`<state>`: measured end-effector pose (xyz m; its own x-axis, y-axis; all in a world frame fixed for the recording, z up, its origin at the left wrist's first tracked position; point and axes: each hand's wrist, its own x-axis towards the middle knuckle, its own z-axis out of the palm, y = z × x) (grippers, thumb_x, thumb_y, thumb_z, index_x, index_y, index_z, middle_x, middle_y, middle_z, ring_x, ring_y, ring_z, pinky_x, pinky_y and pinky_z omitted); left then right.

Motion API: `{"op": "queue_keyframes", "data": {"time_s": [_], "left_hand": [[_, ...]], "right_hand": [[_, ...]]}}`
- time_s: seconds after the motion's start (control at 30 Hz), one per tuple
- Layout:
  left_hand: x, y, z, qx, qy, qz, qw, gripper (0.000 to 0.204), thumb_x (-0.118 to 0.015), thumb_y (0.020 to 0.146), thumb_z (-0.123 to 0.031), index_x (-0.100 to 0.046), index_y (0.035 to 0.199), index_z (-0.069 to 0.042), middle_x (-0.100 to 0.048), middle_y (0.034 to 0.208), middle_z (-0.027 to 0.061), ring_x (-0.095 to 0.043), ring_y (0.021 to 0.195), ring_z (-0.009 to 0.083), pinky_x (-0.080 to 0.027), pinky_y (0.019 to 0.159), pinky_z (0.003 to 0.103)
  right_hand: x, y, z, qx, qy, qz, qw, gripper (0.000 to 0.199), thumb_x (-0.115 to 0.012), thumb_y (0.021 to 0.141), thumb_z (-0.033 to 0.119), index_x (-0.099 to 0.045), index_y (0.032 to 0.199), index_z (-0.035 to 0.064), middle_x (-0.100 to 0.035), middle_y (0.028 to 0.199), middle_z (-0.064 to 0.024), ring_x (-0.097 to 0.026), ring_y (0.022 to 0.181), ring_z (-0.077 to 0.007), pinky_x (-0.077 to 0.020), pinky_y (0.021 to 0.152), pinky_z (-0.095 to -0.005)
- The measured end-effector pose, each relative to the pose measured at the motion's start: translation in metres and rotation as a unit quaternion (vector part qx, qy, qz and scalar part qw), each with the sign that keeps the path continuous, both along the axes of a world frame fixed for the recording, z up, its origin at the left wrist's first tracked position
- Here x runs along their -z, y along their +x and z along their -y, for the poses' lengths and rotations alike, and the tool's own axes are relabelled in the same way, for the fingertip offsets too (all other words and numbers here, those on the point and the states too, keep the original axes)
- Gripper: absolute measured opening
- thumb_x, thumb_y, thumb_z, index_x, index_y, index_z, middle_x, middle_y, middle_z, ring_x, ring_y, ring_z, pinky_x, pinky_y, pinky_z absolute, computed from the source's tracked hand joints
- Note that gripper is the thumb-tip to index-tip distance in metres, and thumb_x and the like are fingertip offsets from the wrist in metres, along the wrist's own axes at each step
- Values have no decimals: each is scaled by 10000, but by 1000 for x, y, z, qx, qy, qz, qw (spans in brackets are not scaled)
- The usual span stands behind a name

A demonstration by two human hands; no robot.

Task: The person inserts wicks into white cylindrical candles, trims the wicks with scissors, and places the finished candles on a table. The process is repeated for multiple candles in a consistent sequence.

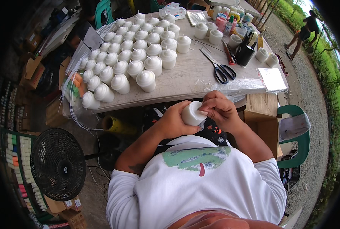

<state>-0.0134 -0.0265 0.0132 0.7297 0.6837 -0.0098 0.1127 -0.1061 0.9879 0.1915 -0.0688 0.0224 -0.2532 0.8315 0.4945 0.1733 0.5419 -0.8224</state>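
Observation:
Over my lap, just off the table's near edge, my left hand [175, 121] is wrapped round a white pillar candle [193, 113], its top tilted up toward me. The thumb and fingers of my right hand [220, 110] are pinched together against the right side of the candle's top. Whatever lies between those fingertips is hidden; no wick can be made out there. Many similar white candles [138, 55] with short wicks stand in close rows on the left part of the table [185, 78].
Black-handled scissors [219, 66] lie beyond my right hand. White wick lengths [72, 84] hang off the table's left edge. An open cardboard box [259, 114] and a green chair [303, 141] stand at right, a black fan [57, 164] at left. Another person [305, 32] walks outside.

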Motion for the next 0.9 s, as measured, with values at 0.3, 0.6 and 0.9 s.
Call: {"op": "queue_keyframes", "data": {"time_s": [0.3, 0.6, 0.9], "left_hand": [[-1, 2, 3, -96, 149, -18, 984, 580, -840, 580, -148, -580, 1081, -17, -648, 1002, 162, -650, 927, 312, -508, 830, 383], [1, 4, 2, -69, 131, -27, 989, 568, -844, 580, -152, -579, 1068, -30, -639, 1020, 167, -646, 943, 315, -509, 822, 385], [-5, 0, 3, -161, 306, -64, 936, 593, -810, 565, -68, -552, 1099, -73, -590, 1016, 137, -610, 939, 354, -513, 788, 420]], "right_hand": [[-5, 0, 4, 5, -63, -32, 998, 65, -621, 905, 67, -619, 958, 29, -544, 972, -54, -524, 899, -146, -418, 811, -259], [-5, -2, 5, -55, -159, -123, 978, 62, -592, 927, 62, -595, 980, 31, -523, 966, -26, -504, 913, -117, -417, 832, -250], [-16, 2, 15, 8, -199, -22, 980, 89, -604, 896, -18, -591, 982, 2, -640, 930, -63, -620, 876, -125, -496, 790, -260]]}}
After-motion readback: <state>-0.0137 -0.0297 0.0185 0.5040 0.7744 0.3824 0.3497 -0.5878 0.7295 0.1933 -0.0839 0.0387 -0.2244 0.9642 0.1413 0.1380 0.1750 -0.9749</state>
